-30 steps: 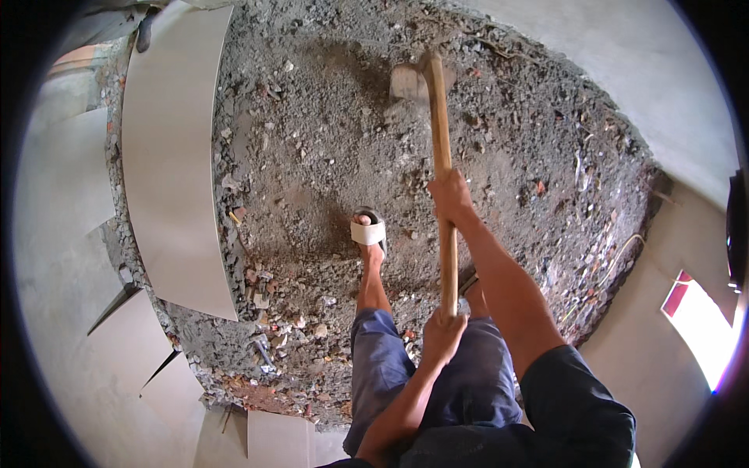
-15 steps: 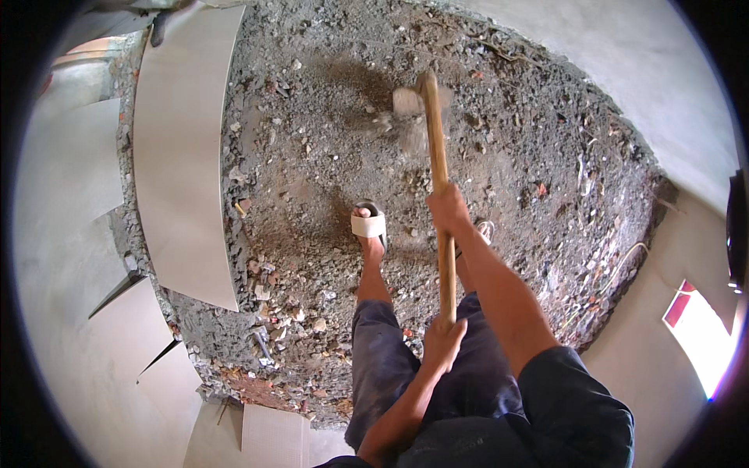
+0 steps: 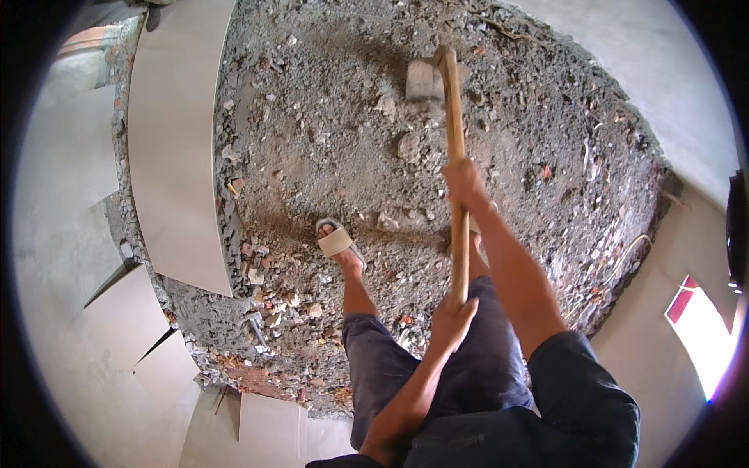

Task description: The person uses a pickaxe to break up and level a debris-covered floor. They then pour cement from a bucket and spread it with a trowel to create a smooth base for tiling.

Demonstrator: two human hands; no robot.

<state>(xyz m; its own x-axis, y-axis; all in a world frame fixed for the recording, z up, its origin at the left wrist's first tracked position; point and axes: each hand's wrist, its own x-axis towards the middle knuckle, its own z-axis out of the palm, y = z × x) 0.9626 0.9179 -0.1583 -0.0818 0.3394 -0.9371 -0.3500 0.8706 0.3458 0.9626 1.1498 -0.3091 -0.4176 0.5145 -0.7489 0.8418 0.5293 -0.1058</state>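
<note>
Both of my hands grip the long wooden handle of a hoe (image 3: 459,261). My right hand (image 3: 466,186) is wrapped round it about midway along, with that arm stretched forward. Lower down, close to my thighs, my left hand (image 3: 453,323) closes round the near end. The hoe's wide, pale, dirt-covered blade (image 3: 425,80) is at the far end, over the rubble, somewhat blurred. Whether the blade touches the ground I cannot tell. Grey soil mixed with stones and broken bits (image 3: 312,156) spreads under and around it.
My sandalled left foot (image 3: 335,242) stands on the rubble; the other is mostly hidden behind my right arm. A long pale board (image 3: 173,148) lies along the left side. Pale walls (image 3: 647,70) bound the right, and a thin light cable (image 3: 624,261) lies near the right edge.
The hoe's head and my hands have moved slightly farther forward and to the right. My left foot has shifted left and nearer. Both hands still grip the handle.
</note>
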